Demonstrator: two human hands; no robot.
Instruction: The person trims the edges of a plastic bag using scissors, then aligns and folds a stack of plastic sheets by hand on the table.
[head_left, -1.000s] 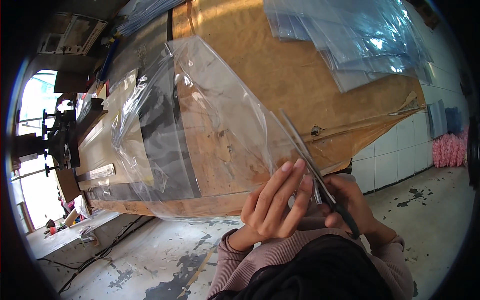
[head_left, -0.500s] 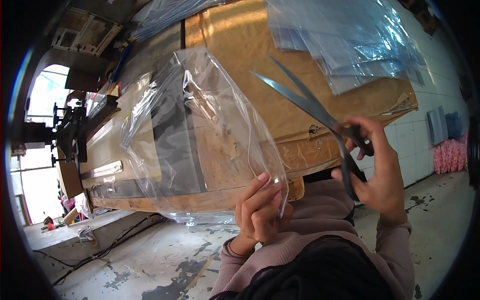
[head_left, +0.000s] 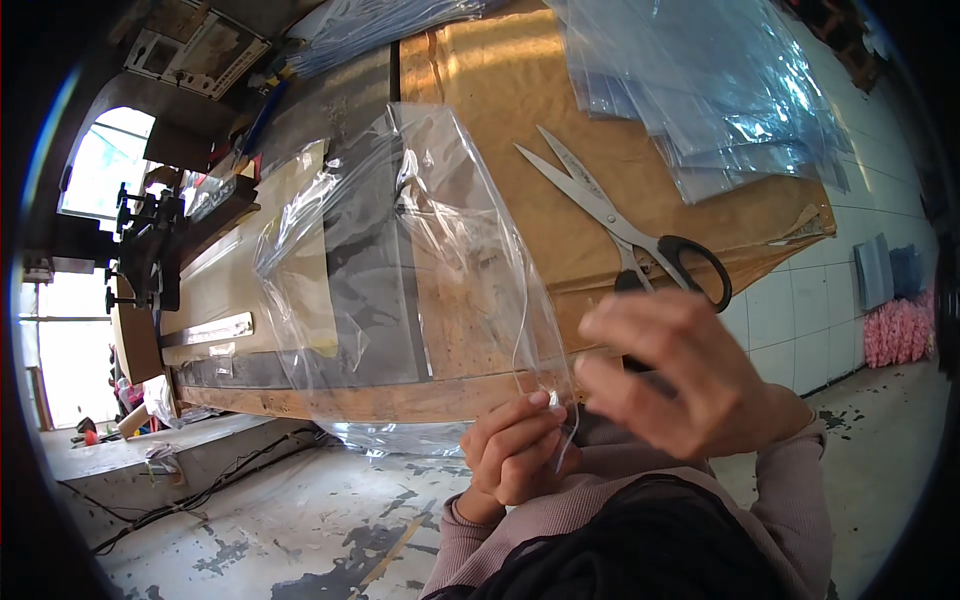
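L hand at 6 o'clock, fingers clenched on the near corner of a clear plastic bag; a thin strip of film curls off that corner by the fingertips. Bag fans up toward 11 o'clock over the wooden table, far end lying loose on the top, prob. pinched by the corner so the sheet hangs flat and the edge stays taut

R hand at 4 o'clock, blurred, fingers spread and half-curled, nothing seen in them; just beside L fingertips, whether touching the film can't tell

Scissors at 2 o'clock, flat on the table, blades apart, black handles toward the near edge, just above R hand, apart from it. Handles turned to the person, so within easy reach

Pkgs/signs:
- stack of clear bags, 1 o'clock, bluish sheen, squared pile on the far part of the top
- more clear film at 12 o'clock, along the far edge
- pale rectangular printed sheets, 10 o'clock
- pink bundle, 3 o'clock, by the tiled wall
- grey square panels on that wall, just above it
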